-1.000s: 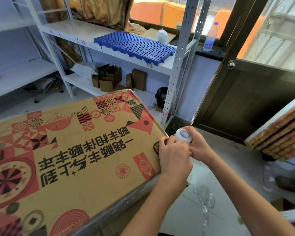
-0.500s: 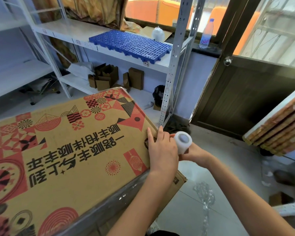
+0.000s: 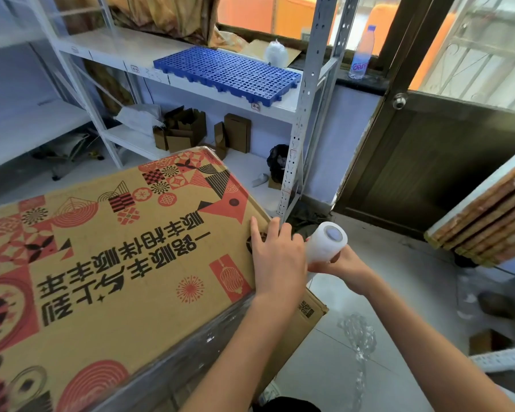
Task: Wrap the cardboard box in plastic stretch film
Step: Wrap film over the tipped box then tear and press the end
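Note:
A large cardboard box (image 3: 125,263) printed with red and black patterns fills the lower left of the head view. Clear film covers its near side face. My left hand (image 3: 275,258) lies flat on the box's top at its right edge, fingers straight. Just right of it, my right hand (image 3: 338,267) grips the lower end of a white roll of stretch film (image 3: 326,243), which stands tilted beside the box's right edge. I cannot see a film strand between roll and box.
A white metal shelving rack (image 3: 298,138) stands behind the box, carrying a blue plastic grid (image 3: 229,72) and small cartons (image 3: 191,132). A dark door (image 3: 428,162) is at right. Crumpled film (image 3: 357,334) lies on the floor. Stacked boards (image 3: 488,221) jut in at right.
My left hand let go of the roll and flattened onto the box top. My right hand shifted to the roll's lower end and tilted it beside the box edge.

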Demonstrator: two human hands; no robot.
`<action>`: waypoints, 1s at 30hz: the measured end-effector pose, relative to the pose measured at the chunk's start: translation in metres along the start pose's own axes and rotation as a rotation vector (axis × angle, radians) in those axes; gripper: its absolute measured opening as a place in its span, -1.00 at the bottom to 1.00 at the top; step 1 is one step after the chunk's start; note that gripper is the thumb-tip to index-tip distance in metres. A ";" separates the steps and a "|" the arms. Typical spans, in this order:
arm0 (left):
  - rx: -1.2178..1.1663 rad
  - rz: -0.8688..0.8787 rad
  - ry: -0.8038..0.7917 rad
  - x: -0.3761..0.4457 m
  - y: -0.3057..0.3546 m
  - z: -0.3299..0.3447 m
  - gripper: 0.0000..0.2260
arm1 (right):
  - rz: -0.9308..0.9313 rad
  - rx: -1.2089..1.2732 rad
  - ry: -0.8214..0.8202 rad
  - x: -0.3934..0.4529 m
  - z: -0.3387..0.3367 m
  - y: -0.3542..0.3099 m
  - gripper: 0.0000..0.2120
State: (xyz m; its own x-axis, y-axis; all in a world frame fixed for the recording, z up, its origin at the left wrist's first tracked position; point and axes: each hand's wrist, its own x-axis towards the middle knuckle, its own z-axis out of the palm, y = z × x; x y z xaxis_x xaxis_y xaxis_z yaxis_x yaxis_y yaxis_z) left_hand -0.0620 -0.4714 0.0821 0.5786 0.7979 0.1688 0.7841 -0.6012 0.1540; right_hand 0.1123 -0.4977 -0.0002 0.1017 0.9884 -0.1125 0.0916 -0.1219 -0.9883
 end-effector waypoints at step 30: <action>0.000 0.008 -0.001 0.001 -0.007 -0.013 -0.77 | -0.073 0.062 0.314 0.029 0.016 0.004 -0.67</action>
State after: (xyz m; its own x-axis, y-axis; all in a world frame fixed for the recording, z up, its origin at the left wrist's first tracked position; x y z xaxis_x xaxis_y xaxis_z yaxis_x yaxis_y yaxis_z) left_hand -0.0703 -0.4672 0.0938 0.5848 0.7934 0.1688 0.7798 -0.6072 0.1523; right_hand 0.1001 -0.4683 -0.0089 0.3981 0.9173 -0.0131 0.0507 -0.0363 -0.9981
